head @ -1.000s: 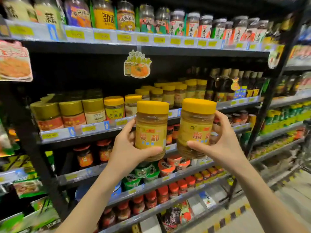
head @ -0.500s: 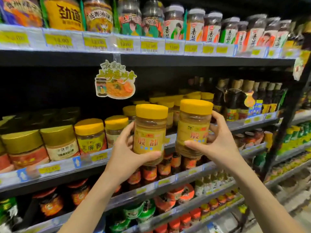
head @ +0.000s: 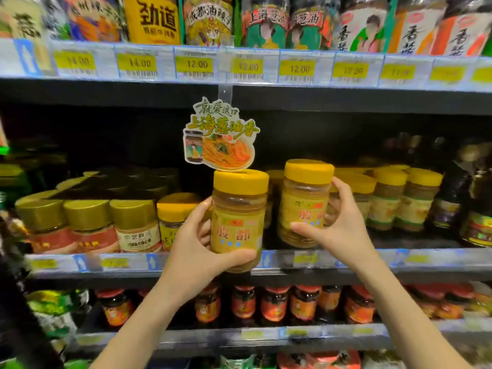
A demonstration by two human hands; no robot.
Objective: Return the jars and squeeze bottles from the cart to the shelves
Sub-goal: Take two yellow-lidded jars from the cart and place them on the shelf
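I hold two matching jars with yellow lids and yellow labels. My left hand [head: 198,243] grips the left jar [head: 238,217] upright in front of the middle shelf's edge [head: 399,258]. My right hand [head: 338,227] grips the right jar [head: 303,206], which is farther in, over the shelf, just left of a row of similar yellow-lidded jars [head: 399,201]. Whether its base touches the shelf is hidden by my fingers and the rail.
Gold-lidded jars [head: 87,222] fill the shelf's left side. A noodle promo tag [head: 221,137] hangs right above the left jar. Dark bottles [head: 476,203] stand at the right. The top shelf [head: 239,67] carries labelled jars; red-lidded jars [head: 274,304] sit below.
The view has closed in on the middle shelf. Both jars have moved up and forward, and the right jar now sits in among the shelf's yellow-lidded row.
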